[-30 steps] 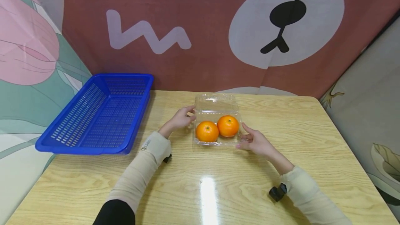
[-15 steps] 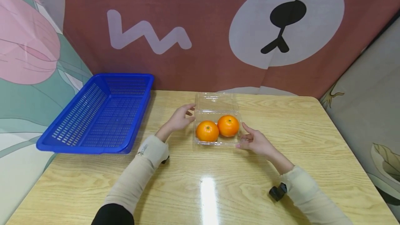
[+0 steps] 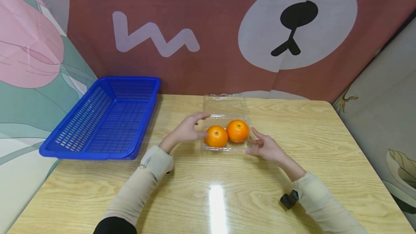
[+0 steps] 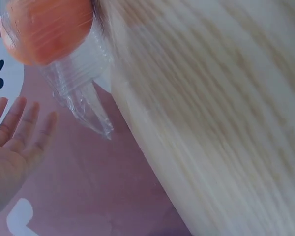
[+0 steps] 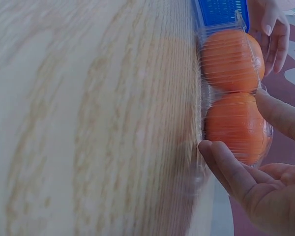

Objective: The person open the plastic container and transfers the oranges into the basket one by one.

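Two oranges, a left orange and a right orange, lie side by side in a clear plastic clamshell box on the table. Its lid is folded back toward the wall. My left hand is at the box's left side, fingers spread and fairly straight, the thumb overlapping the left orange in the head view. In the left wrist view those fingers are apart from the fruit. My right hand holds the box's right side, its digits spanning from rim to base.
A blue perforated plastic basket stands at the left of the wooden table. Behind the table hangs a printed cloth, close behind the lid. Another patterned cloth runs along the right side.
My left hand has come off the hinge area of the box and moved right, over its left edge to the left orange. The lid leans slightly farther back. My right hand stays put.
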Demonstrator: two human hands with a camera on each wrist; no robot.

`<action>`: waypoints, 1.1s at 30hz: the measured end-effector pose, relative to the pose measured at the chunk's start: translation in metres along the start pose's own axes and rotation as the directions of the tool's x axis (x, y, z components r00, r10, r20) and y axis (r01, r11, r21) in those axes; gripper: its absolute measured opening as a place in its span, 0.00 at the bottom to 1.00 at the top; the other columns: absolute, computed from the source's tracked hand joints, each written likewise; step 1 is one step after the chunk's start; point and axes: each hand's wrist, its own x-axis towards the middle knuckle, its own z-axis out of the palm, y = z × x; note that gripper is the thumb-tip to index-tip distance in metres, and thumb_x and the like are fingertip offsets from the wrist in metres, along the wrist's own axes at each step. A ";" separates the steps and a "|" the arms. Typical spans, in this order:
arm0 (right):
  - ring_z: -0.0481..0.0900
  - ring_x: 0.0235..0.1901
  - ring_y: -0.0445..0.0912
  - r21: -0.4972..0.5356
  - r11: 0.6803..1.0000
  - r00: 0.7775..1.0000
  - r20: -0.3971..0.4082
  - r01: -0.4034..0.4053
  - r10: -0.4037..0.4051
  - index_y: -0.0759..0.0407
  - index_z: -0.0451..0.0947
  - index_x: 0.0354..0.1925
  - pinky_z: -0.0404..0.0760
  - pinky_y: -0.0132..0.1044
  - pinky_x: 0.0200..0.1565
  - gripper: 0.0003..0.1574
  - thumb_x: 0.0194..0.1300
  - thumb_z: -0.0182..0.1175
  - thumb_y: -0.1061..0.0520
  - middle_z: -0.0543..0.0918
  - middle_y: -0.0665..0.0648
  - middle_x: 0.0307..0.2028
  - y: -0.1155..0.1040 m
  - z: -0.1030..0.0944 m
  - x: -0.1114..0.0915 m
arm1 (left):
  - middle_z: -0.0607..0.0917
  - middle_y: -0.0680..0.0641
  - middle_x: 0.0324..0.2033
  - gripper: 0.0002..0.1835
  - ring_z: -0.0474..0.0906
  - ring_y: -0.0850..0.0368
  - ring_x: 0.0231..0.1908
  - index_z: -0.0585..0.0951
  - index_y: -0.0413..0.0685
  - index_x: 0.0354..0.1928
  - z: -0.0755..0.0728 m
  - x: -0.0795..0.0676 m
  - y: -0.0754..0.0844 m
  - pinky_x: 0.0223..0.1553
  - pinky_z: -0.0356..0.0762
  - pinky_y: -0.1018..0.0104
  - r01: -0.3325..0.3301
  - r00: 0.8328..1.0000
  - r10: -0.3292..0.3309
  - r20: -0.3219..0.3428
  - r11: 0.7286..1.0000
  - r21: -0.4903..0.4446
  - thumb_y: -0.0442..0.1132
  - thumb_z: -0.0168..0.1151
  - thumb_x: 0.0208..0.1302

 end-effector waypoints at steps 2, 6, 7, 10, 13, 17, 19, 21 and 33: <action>0.79 0.42 0.53 0.000 1.000 1.000 -0.003 0.000 0.000 0.67 0.43 0.69 0.78 0.40 0.41 0.56 0.53 0.67 0.57 0.75 0.73 0.49 0.000 0.001 0.000 | 0.73 0.41 0.55 0.35 0.69 0.45 0.52 0.70 0.38 0.58 0.002 -0.001 0.001 0.48 0.71 0.53 -0.017 1.000 0.017 0.017 1.000 0.012 0.37 0.71 0.46; 0.78 0.43 0.54 0.002 1.000 1.000 -0.003 0.003 -0.003 0.67 0.43 0.69 0.78 0.40 0.41 0.56 0.53 0.67 0.58 0.75 0.73 0.49 0.000 0.001 0.000 | 0.73 0.41 0.53 0.37 0.69 0.44 0.51 0.70 0.38 0.58 0.006 0.000 0.001 0.49 0.71 0.51 -0.049 0.998 0.048 0.035 0.998 0.038 0.39 0.73 0.44; 0.78 0.43 0.54 0.004 1.000 1.000 -0.001 0.003 -0.003 0.67 0.43 0.69 0.78 0.39 0.41 0.56 0.53 0.66 0.58 0.74 0.73 0.49 0.000 0.001 0.000 | 0.73 0.41 0.53 0.37 0.70 0.44 0.51 0.70 0.38 0.58 0.007 0.000 0.001 0.50 0.70 0.52 -0.054 0.998 0.052 0.039 0.997 0.047 0.40 0.73 0.44; 0.78 0.43 0.54 0.013 1.000 1.000 0.002 0.003 -0.003 0.67 0.43 0.69 0.78 0.39 0.41 0.56 0.53 0.66 0.58 0.74 0.73 0.50 -0.001 0.001 0.000 | 0.73 0.41 0.54 0.38 0.70 0.46 0.51 0.70 0.40 0.58 0.010 0.002 0.000 0.52 0.68 0.52 -0.056 0.997 0.052 0.052 0.996 0.072 0.41 0.74 0.43; 0.78 0.43 0.54 0.012 1.000 1.000 0.006 0.012 -0.012 0.68 0.42 0.69 0.78 0.39 0.41 0.56 0.54 0.66 0.58 0.74 0.74 0.50 -0.003 0.000 -0.001 | 0.73 0.41 0.55 0.39 0.70 0.47 0.50 0.70 0.39 0.58 0.012 0.003 0.000 0.54 0.66 0.53 -0.052 0.996 0.045 0.071 0.993 0.101 0.42 0.74 0.42; 0.78 0.42 0.53 0.001 1.000 1.000 0.004 0.005 -0.005 0.67 0.42 0.69 0.78 0.39 0.41 0.56 0.54 0.66 0.57 0.74 0.74 0.50 -0.004 0.000 -0.001 | 0.72 0.42 0.56 0.39 0.66 0.47 0.56 0.70 0.39 0.59 0.015 0.006 0.001 0.59 0.60 0.52 -0.022 0.994 0.008 0.107 0.991 0.132 0.44 0.73 0.43; 0.78 0.42 0.53 -0.007 1.000 1.000 0.002 -0.006 0.006 0.67 0.42 0.69 0.78 0.40 0.42 0.56 0.54 0.66 0.56 0.74 0.73 0.50 -0.004 0.000 -0.001 | 0.72 0.42 0.57 0.39 0.62 0.46 0.60 0.69 0.39 0.59 0.016 0.008 0.001 0.61 0.56 0.52 -0.007 0.992 -0.011 0.127 0.990 0.144 0.45 0.73 0.44; 0.78 0.43 0.53 -0.010 1.000 1.000 -0.001 -0.018 0.018 0.66 0.42 0.69 0.78 0.41 0.43 0.56 0.54 0.66 0.56 0.75 0.72 0.50 -0.003 0.000 -0.001 | 0.72 0.42 0.57 0.39 0.61 0.47 0.61 0.69 0.39 0.60 0.017 0.009 0.000 0.62 0.55 0.52 -0.009 0.989 -0.015 0.145 0.987 0.161 0.46 0.73 0.45; 0.78 0.44 0.55 0.007 1.000 1.000 0.003 -0.010 0.010 0.66 0.42 0.69 0.77 0.42 0.44 0.56 0.54 0.66 0.58 0.74 0.73 0.50 -0.002 0.000 0.000 | 0.73 0.43 0.55 0.39 0.68 0.50 0.55 0.69 0.37 0.59 0.022 0.012 -0.001 0.56 0.65 0.57 -0.045 0.977 0.011 0.215 0.987 0.155 0.47 0.72 0.45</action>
